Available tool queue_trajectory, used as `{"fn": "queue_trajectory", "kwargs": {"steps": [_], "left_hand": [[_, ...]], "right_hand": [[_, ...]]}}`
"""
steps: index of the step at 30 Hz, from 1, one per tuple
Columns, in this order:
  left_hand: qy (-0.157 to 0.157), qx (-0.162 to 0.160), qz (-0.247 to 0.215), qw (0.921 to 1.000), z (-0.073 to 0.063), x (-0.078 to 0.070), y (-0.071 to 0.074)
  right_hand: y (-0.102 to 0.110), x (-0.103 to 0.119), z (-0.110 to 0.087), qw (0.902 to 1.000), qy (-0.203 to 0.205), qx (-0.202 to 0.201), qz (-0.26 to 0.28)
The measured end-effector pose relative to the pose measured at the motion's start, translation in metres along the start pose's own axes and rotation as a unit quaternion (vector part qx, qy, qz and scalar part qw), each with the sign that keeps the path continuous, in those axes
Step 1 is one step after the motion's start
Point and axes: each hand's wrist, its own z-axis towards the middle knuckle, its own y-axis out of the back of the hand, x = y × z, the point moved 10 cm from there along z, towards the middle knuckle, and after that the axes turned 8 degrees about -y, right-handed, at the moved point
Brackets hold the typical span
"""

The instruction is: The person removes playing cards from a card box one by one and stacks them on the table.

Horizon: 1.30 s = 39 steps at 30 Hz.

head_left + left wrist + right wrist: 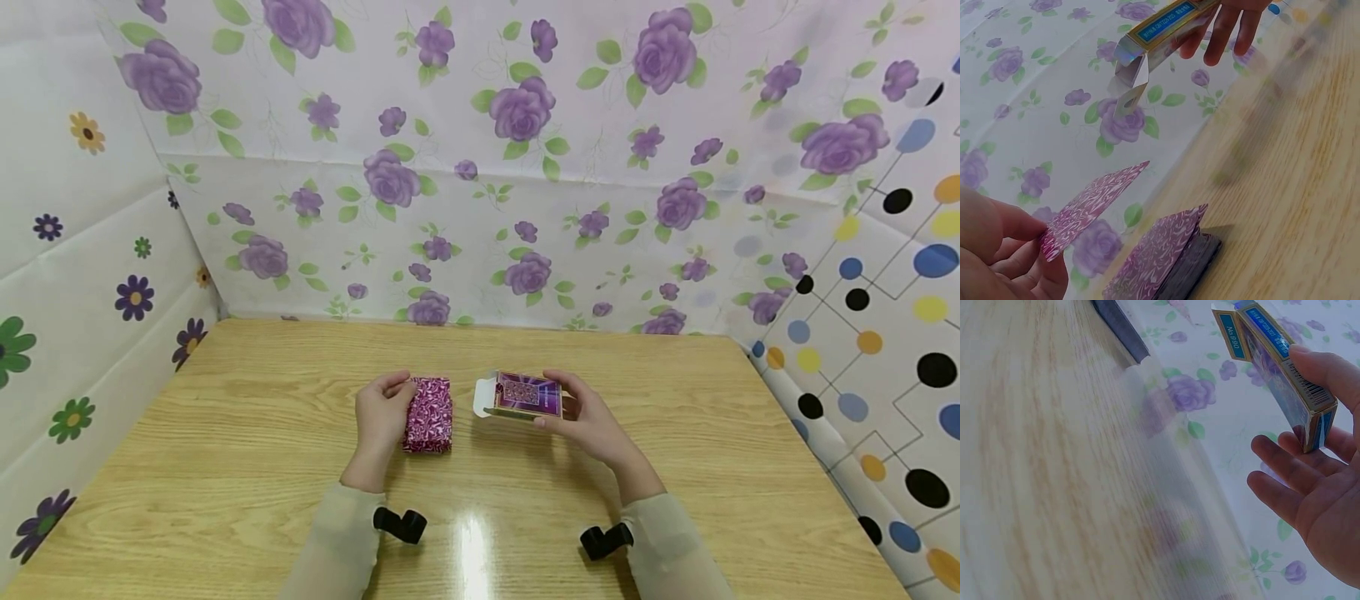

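Observation:
A stack of playing cards (pixel 429 414) with magenta patterned backs lies on the wooden table (pixel 240 433) near its middle. My left hand (pixel 384 410) is at the stack's left edge and pinches the top card (pixel 1088 207), lifting it off the deck (pixel 1166 262). My right hand (pixel 581 414) holds a purple card box (pixel 525 396) just above the table, to the right of the stack. The box's white flap (pixel 483 397) hangs open toward the cards. In the right wrist view the box (pixel 1275 362) rests between thumb and fingers (pixel 1285 469).
Floral sheeting (pixel 480 167) walls the back and left of the table, and dotted sheeting (pixel 885 333) closes the right side. Black wrist camera mounts (pixel 401 525) sit on both forearms near the front edge.

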Motion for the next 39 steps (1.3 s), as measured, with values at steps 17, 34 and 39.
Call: {"fn": "queue_trajectory", "kwargs": {"steps": [17, 34, 39], "left_hand": [[-0.016, 0.011, 0.046, 0.9988, 0.003, 0.007, 0.002], [-0.046, 0.022, 0.108, 0.9928, 0.003, 0.007, 0.000], [-0.055, 0.024, 0.133, 0.9893, 0.004, 0.011, -0.002]], "right_hand": [[0.000, -0.001, 0.000, 1.0000, 0.001, 0.006, 0.005], [0.000, -0.002, 0.001, 1.0000, 0.004, 0.005, 0.005], [0.000, -0.001, 0.000, 1.0000, 0.004, 0.005, 0.008]]}}
